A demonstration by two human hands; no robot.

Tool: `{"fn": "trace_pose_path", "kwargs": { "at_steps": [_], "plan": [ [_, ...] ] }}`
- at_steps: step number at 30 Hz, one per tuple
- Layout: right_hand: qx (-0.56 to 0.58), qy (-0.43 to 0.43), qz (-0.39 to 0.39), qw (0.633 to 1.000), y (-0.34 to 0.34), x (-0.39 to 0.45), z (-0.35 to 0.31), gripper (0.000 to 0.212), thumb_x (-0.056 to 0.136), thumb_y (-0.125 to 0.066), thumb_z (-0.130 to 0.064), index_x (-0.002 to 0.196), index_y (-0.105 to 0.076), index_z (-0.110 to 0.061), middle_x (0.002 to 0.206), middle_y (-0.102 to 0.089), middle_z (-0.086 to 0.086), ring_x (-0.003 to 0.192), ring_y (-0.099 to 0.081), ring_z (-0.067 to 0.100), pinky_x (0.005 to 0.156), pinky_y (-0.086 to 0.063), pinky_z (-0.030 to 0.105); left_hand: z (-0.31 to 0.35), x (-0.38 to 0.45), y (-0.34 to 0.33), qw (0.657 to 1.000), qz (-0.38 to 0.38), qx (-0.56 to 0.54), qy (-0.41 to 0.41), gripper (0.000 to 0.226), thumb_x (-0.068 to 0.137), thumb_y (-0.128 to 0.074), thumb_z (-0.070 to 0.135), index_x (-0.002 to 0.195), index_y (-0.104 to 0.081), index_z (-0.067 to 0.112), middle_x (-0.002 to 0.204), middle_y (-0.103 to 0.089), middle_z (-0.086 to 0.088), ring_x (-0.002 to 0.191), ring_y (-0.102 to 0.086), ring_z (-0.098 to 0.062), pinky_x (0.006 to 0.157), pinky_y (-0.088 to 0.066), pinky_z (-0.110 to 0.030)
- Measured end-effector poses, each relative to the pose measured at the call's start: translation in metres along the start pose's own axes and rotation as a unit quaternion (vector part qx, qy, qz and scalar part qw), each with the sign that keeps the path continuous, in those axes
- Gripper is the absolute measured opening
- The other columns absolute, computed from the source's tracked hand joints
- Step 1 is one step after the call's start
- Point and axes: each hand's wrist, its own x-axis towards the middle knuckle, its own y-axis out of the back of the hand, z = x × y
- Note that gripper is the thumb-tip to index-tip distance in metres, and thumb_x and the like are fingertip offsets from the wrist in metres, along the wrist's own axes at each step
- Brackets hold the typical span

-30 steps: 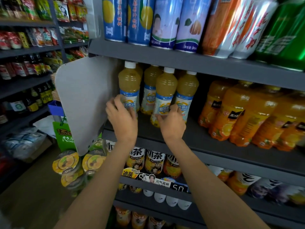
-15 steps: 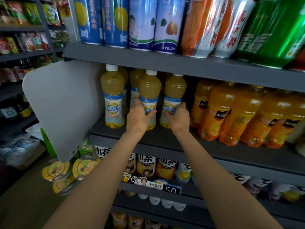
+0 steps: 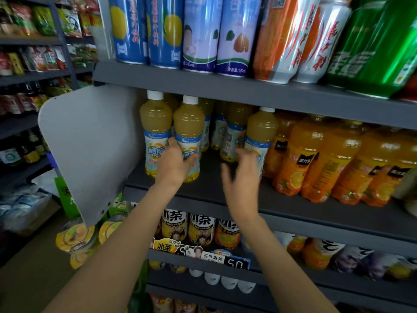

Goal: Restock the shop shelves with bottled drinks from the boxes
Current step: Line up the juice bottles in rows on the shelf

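Observation:
Pale-yellow juice bottles with white caps and blue-and-white labels stand on the grey middle shelf (image 3: 203, 190). My left hand (image 3: 174, 164) grips the lower part of the second front bottle (image 3: 189, 125), which stands beside the leftmost bottle (image 3: 155, 123). My right hand (image 3: 241, 175) hovers with spread fingers just left of another front bottle (image 3: 261, 129), blurred and holding nothing. More of these bottles stand behind, partly hidden.
Orange juice bottles (image 3: 316, 159) fill the shelf's right side. Tall cans (image 3: 203, 32) line the shelf above. Iced-tea bottles (image 3: 198, 227) sit on the shelf below. A grey end panel (image 3: 90, 143) bounds the shelf on the left; snack shelves (image 3: 31, 55) stand beyond.
My left hand has drawn its bottle left, next to the leftmost one. My right hand has let go of the right-hand bottle and pulled back, opening a gap between the front bottles.

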Motion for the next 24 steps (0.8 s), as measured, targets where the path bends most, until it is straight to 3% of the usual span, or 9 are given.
{"fn": "trace_pose_path", "kwargs": {
  "at_steps": [2, 4, 7, 11, 14, 19, 24],
  "plan": [
    [0.039, -0.012, -0.086, 0.995, -0.020, 0.007, -0.010, 0.048, 0.087, -0.062, -0.009, 0.129, -0.043, 0.003, 0.126, -0.048, 0.020, 0.121, -0.048, 0.030, 0.103, -0.042, 0.034, -0.002, 0.001, 0.001, 1.000, -0.001, -0.005, -0.009, 0.052, 0.083, -0.067, 0.026, 0.122, -0.041, 0.002, 0.118, -0.058, -0.016, 0.111, -0.055, -0.031, 0.089, -0.044, -0.040],
    [0.060, -0.126, -0.138, 0.981, -0.042, 0.024, -0.012, 0.062, 0.089, -0.059, -0.013, 0.140, -0.026, 0.003, 0.143, -0.031, 0.019, 0.135, -0.032, 0.029, 0.110, -0.029, 0.031, -0.005, 0.001, 0.002, 1.000, -0.005, -0.007, -0.014, 0.054, 0.082, -0.068, 0.025, 0.122, -0.041, 0.001, 0.119, -0.058, -0.017, 0.111, -0.055, -0.031, 0.089, -0.043, -0.039],
    [0.018, -0.247, -0.143, 0.958, -0.067, 0.047, -0.003, 0.076, 0.089, -0.060, -0.018, 0.144, -0.011, 0.003, 0.148, -0.020, 0.022, 0.138, -0.022, 0.033, 0.113, -0.024, 0.035, -0.007, 0.002, 0.002, 1.000, -0.004, -0.001, -0.024, 0.053, 0.082, -0.068, 0.027, 0.121, -0.042, 0.001, 0.117, -0.058, -0.017, 0.110, -0.056, -0.032, 0.088, -0.044, -0.039],
    [0.027, -0.332, -0.140, 0.932, -0.086, 0.061, 0.010, 0.079, 0.087, -0.062, -0.014, 0.144, -0.010, 0.003, 0.147, -0.025, 0.023, 0.137, -0.028, 0.033, 0.111, -0.028, 0.035, -0.008, 0.003, 0.000, 0.999, 0.006, 0.001, -0.032, 0.053, 0.082, -0.067, 0.028, 0.120, -0.041, 0.001, 0.116, -0.058, -0.017, 0.109, -0.056, -0.031, 0.085, -0.044, -0.038],
    [0.007, -0.351, -0.122, 0.928, -0.090, 0.062, 0.014, 0.077, 0.086, -0.062, -0.008, 0.143, -0.012, 0.002, 0.147, -0.026, 0.023, 0.135, -0.030, 0.033, 0.108, -0.029, 0.034, -0.010, 0.002, -0.001, 0.999, 0.013, -0.007, -0.042, 0.051, 0.083, -0.067, 0.027, 0.119, -0.042, 0.002, 0.116, -0.059, -0.016, 0.109, -0.056, -0.030, 0.082, -0.043, -0.033],
    [-0.060, -0.328, -0.119, 0.935, -0.100, 0.054, 0.013, 0.058, 0.089, -0.058, -0.017, 0.135, -0.028, -0.001, 0.143, -0.025, 0.022, 0.133, -0.025, 0.037, 0.109, -0.023, 0.040, -0.012, 0.001, -0.003, 0.999, 0.021, -0.015, -0.048, 0.052, 0.083, -0.067, 0.027, 0.120, -0.041, 0.001, 0.115, -0.059, -0.016, 0.107, -0.057, -0.030, 0.081, -0.044, -0.033],
    [0.007, -0.364, -0.091, 0.927, -0.107, 0.057, 0.012, 0.066, 0.085, -0.064, -0.019, 0.137, -0.027, -0.003, 0.141, -0.029, 0.021, 0.132, -0.028, 0.037, 0.107, -0.028, 0.042, -0.013, 0.002, -0.003, 0.998, 0.027, -0.018, -0.054, 0.052, 0.083, -0.067, 0.027, 0.120, -0.041, 0.001, 0.115, -0.059, -0.015, 0.106, -0.057, -0.029, 0.081, -0.043, -0.032]
  ]
}}
